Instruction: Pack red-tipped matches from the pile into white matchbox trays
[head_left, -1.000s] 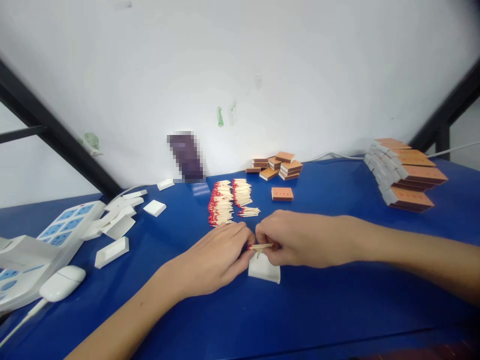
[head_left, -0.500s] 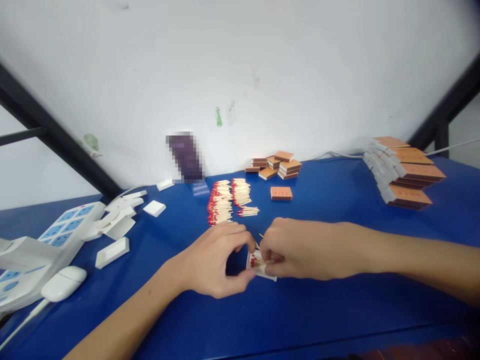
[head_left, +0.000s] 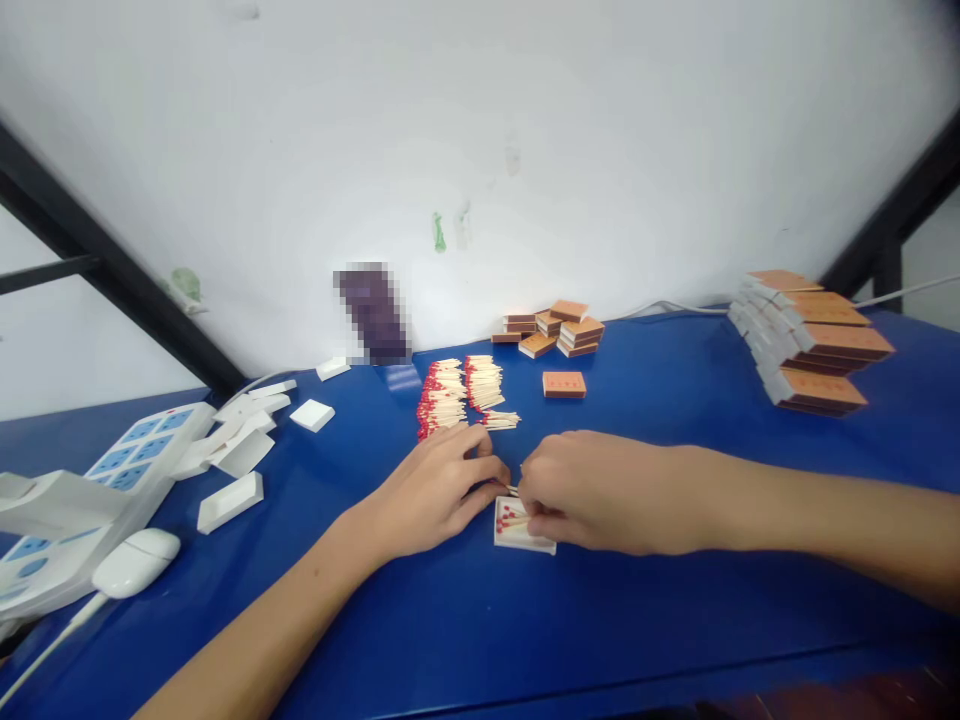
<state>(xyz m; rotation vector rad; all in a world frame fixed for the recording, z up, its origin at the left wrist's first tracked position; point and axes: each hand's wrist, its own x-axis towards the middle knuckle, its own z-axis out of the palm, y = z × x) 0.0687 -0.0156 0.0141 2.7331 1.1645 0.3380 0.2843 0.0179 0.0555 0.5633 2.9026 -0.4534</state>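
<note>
A small white matchbox tray [head_left: 517, 543] lies on the blue table between my hands, with several red-headed matches [head_left: 508, 517] inside. My left hand [head_left: 446, 492] is closed, thumb and fingertips together on the pale ends of a few matchsticks [head_left: 513, 491] just behind the tray. Reaching over the tray's right part, my right hand [head_left: 592, 490] has curled fingers that meet the same sticks, its thumb at the matches in the tray. Its fingertips are partly hidden. Beyond my left hand lie rows of loose matches [head_left: 442, 395], with a smaller bunch [head_left: 499, 420] beside them.
One orange matchbox [head_left: 564, 385] lies behind my right hand, with a matchbox pile [head_left: 577, 332] by the wall. A large matchbox stack [head_left: 832, 340] stands right. Left are white trays [head_left: 231, 502], a power strip [head_left: 124, 470] and a white plug-like block [head_left: 136, 563]. A blurred dark object [head_left: 375, 312] leans on the wall.
My left thumb has left the tray's near side and joined the fingertips at the sticks behind it. More of the tray and its matches now shows. My right hand has barely shifted.
</note>
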